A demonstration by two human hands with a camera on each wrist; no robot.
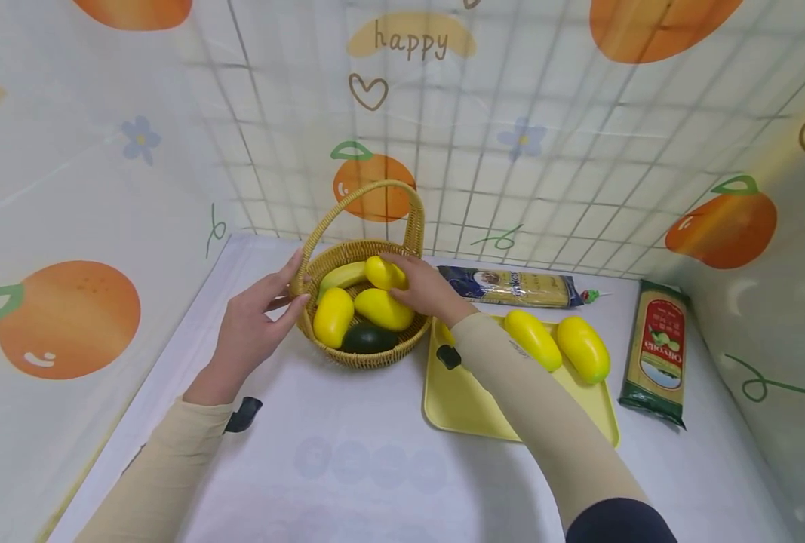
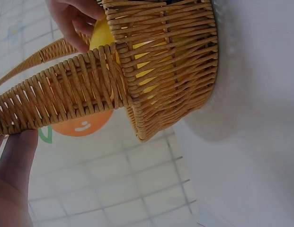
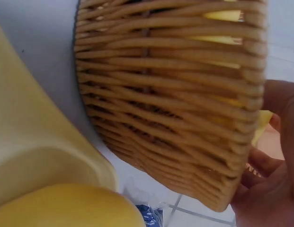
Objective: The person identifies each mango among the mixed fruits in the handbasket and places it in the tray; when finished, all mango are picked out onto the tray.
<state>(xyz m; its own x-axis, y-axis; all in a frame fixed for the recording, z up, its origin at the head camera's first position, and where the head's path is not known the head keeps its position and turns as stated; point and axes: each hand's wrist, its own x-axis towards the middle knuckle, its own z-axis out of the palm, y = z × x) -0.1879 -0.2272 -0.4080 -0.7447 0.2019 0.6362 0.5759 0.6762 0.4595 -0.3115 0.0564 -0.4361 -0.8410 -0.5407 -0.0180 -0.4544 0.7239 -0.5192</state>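
We have a yellow tray (image 1: 459,403) just to the right of the wicker basket (image 1: 368,360), with large yellow mangoes (image 1: 533,341) lying on it. Our left hand (image 1: 256,320) is at the left foot of the basket's arched handle (image 1: 413,226), thumb and fingers on either side of it in a light pinch. Our right hand (image 1: 425,283) reaches over the basket's right rim, its fingers bent and closed on a small yellow fruit (image 1: 380,271), most likely a lemon or little mango.

That fruit sits directly under our right fingertips, inside the rim at the basket's far right, so the right hand is plainly the nearer one. Its long axis seems to slant from far left to near right, though our fingers hide one end. A basket mango (image 1: 383,311) lies just nearer to us, a banana (image 1: 341,277) just left; we cannot tell whether either touches it.
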